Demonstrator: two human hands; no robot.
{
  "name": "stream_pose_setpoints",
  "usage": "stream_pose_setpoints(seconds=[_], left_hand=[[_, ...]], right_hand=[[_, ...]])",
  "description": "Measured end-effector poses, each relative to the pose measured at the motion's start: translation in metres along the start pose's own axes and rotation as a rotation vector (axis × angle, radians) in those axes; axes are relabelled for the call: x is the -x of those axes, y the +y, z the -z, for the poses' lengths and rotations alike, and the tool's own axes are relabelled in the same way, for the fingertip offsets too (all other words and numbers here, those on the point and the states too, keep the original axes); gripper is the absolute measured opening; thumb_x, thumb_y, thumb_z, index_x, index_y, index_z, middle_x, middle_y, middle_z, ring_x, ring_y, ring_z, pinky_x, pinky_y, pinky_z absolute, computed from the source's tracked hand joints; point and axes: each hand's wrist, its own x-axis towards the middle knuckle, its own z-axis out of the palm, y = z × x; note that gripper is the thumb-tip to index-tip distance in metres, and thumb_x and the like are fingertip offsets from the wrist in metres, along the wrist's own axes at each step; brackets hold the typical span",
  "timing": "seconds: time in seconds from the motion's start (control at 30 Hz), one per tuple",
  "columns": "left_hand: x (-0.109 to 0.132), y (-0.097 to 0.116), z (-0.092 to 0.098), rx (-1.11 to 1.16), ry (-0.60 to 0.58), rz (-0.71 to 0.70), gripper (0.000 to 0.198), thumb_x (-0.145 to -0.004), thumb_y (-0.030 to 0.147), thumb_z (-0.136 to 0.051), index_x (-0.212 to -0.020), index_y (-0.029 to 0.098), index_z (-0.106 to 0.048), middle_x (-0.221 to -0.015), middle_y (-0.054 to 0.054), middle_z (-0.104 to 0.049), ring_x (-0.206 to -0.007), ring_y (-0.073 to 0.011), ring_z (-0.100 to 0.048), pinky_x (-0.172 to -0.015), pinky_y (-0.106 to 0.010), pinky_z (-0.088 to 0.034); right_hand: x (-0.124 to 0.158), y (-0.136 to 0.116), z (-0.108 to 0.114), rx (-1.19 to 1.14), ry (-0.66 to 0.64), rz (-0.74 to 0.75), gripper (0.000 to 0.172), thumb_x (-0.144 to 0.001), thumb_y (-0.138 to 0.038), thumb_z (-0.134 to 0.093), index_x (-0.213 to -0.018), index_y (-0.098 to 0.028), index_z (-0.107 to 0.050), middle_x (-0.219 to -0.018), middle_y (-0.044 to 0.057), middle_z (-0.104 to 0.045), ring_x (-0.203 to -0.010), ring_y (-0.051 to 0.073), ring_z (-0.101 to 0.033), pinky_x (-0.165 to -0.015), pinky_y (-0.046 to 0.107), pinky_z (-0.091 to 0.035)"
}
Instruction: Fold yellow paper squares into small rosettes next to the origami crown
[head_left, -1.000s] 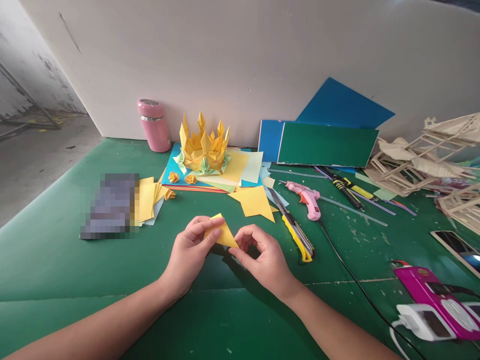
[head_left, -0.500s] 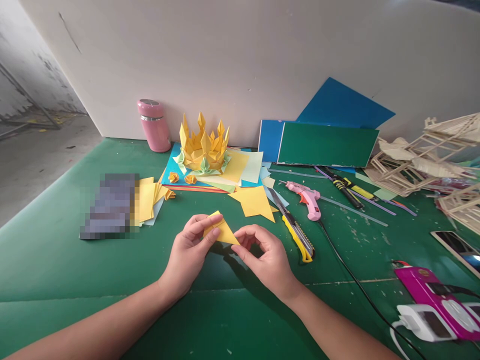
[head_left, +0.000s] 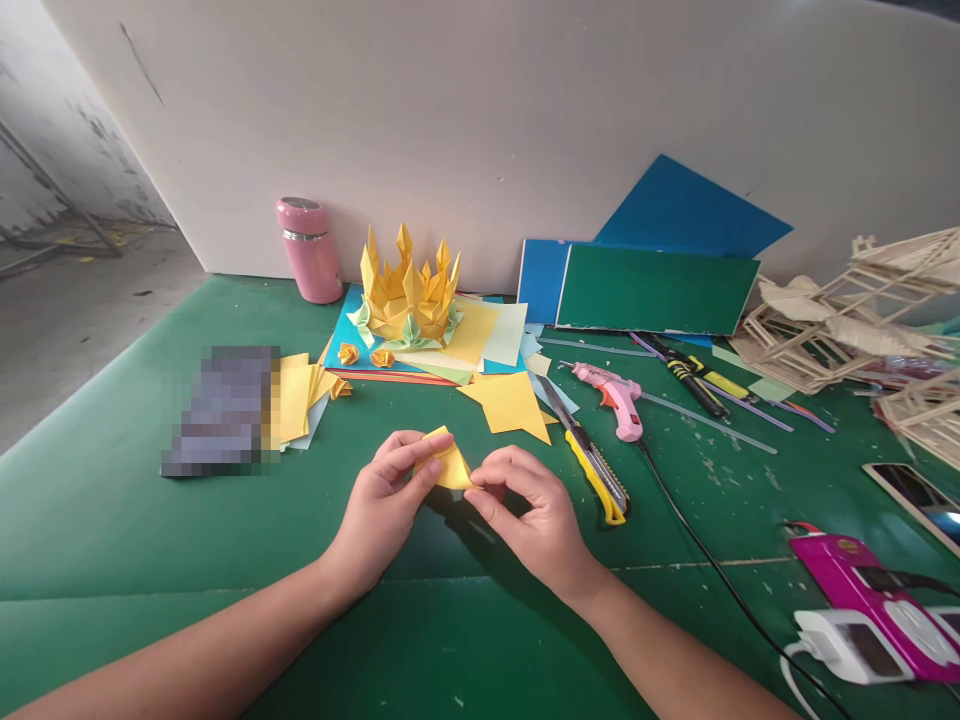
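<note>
A small folded piece of yellow paper is held up between both hands above the green table. My left hand pinches its left side, thumb in front and fingers behind and above. With thumb and fingertips, my right hand grips its lower right corner. Behind the hands lie loose yellow paper sheets. Farther back stands a yellow folded-paper crown with pale green pieces round its base, and small folded yellow paper pieces lie before it.
Right of my hands lie a yellow utility knife and a pink glue gun with a black cord. A pink flask stands at the back left. At right are a magenta power strip, a phone and a wooden stick model.
The yellow paper's right part has bent, its corner curving under my right fingertips. Both hands have shifted only slightly.
</note>
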Motion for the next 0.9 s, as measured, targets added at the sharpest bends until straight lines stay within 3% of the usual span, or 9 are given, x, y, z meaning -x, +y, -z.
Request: stream_pose_setpoints(seconds=[0.23,0.6,0.9], left_hand=[[0.0006,-0.001,-0.0011,0.007,-0.119,-0.003,0.027,-0.071,0.028,-0.067,-0.098,0.027,-0.073,-0.093,-0.001,-0.052,-0.09,-0.0177,-0.058,-0.074,-0.027,-0.053],[0.0012,-0.0045,-0.0011,-0.017,-0.214,-0.013,0.026,-0.073,0.026,-0.065,-0.098,0.025,-0.072,-0.093,-0.002,-0.05,-0.084,-0.017,-0.058,-0.068,-0.027,-0.055],[0.0017,-0.0004,-0.0016,0.032,-0.188,0.03,0.027,-0.07,0.025,-0.067,-0.096,0.024,-0.073,-0.091,-0.002,-0.05,-0.08,-0.0164,-0.057,-0.065,-0.027,-0.053]], right_hand=[[-0.0001,0.0011,-0.0006,0.006,-0.004,-0.033,0.01,-0.084,-0.023,-0.058,-0.078,-0.021,-0.066,-0.073,0.002,-0.058,-0.064,0.014,-0.056,-0.057,0.025,-0.049],[-0.0002,0.0026,-0.0011,0.071,-0.04,-0.08,0.019,-0.086,-0.029,-0.055,-0.072,-0.019,-0.065,-0.066,0.001,-0.055,-0.059,0.014,-0.052,-0.054,0.025,-0.045],[0.0011,0.0065,-0.0023,0.03,-0.043,-0.1,0.011,-0.079,-0.029,-0.065,-0.073,-0.02,-0.063,-0.068,0.0,-0.052,-0.056,0.012,-0.048,-0.051,0.024,-0.043]])
